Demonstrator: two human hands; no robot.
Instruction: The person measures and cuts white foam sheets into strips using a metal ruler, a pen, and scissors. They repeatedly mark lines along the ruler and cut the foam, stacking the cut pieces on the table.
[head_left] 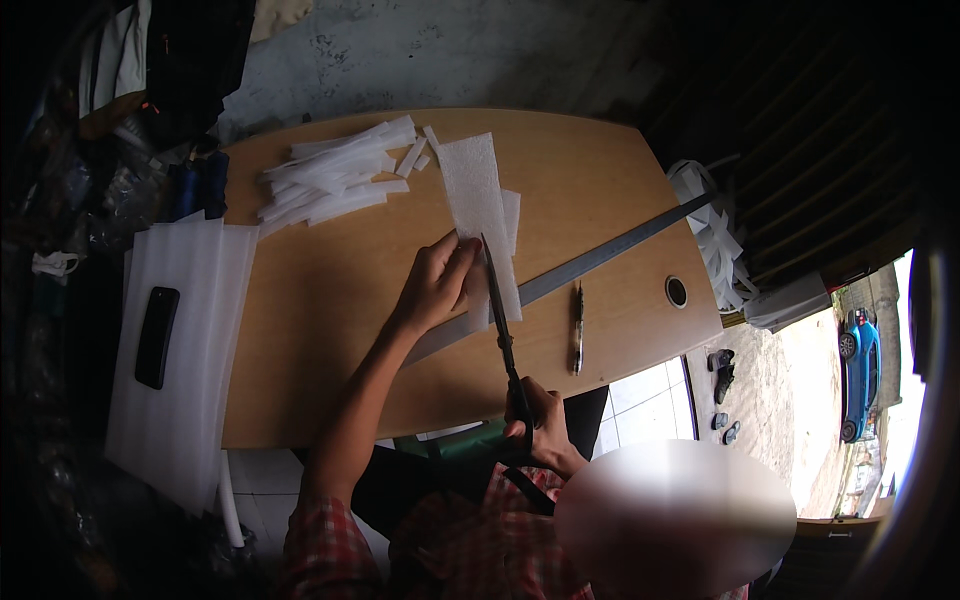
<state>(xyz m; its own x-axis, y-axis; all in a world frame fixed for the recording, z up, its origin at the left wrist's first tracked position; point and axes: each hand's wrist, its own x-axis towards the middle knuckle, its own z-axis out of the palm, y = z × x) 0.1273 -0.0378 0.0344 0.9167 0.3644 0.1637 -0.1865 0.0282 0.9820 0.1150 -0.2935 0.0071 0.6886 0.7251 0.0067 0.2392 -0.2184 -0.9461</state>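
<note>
A white foam sheet (472,175) is pinched along its left side by my left hand (437,280), above the middle of the table. My right hand (545,425) grips a pair of long dark scissors (505,345) by the handles. Their blades point away from me and lie along the foam's lower part, close to my left fingertips. Beneath the foam, a long metal ruler (600,256) runs diagonally across the tabletop. A pen (579,330) lies to the right of the scissors.
The wooden table (310,370) bears a pile of cut white foam strips (335,175) at the far left. Stacked foam sheets (200,300) with a black phone (157,338) on top hang over its left edge. More white strips (715,230) sit beyond the right edge. A round cable hole (676,291) is nearby.
</note>
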